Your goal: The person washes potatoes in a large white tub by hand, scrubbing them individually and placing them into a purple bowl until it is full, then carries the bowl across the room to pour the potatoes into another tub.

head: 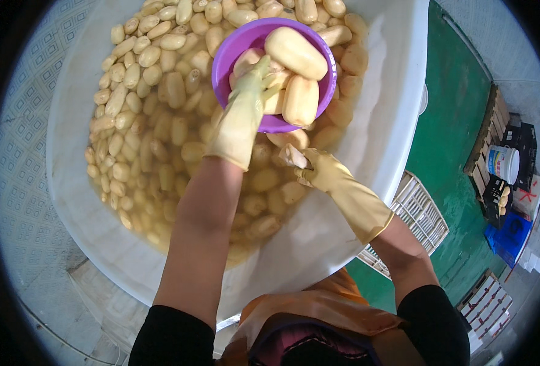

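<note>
A purple plastic basin [218, 68] holding several thick, peeled lotus root segments [301, 101] sits among more segments in a large white tub. My left hand [251, 94], in a pale yellow rubber glove, reaches into the basin, its fingers spread over a root segment; whether it grips one cannot be told. Just below the basin, my right hand [322, 169], gloved alike, is closed on a crumpled whitish cloth [292, 156]. Many smaller lotus root segments [132, 75] lie heaped at the left of the tub, others under cloudy brownish water.
The white tub's rim [411, 128] curves around the heap. Beyond it on the green floor [453, 105] is a white plastic crate [418, 212]. Farther right stand a wooden pallet [482, 142], a white bucket [503, 164] and a blue container [512, 235].
</note>
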Demonstrator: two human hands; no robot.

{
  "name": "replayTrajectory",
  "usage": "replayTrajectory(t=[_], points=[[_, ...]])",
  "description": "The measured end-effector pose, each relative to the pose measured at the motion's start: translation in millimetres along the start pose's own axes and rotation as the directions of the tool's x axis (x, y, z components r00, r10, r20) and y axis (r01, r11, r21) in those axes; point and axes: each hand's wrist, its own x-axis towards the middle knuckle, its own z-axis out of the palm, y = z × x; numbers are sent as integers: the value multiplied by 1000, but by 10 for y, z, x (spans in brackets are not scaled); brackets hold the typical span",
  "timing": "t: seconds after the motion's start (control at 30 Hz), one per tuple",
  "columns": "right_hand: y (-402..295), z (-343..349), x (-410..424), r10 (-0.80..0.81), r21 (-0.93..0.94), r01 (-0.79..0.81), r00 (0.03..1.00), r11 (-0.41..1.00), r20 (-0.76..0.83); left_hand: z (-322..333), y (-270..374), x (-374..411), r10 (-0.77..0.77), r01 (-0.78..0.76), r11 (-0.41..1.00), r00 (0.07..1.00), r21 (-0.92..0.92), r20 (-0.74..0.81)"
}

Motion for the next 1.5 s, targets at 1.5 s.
replayTrajectory(t=[1.5], points=[[-167,485,-178,-43,576,-63,985,815,169,-596,-661,-2617,351,-409,881,902,238,251]])
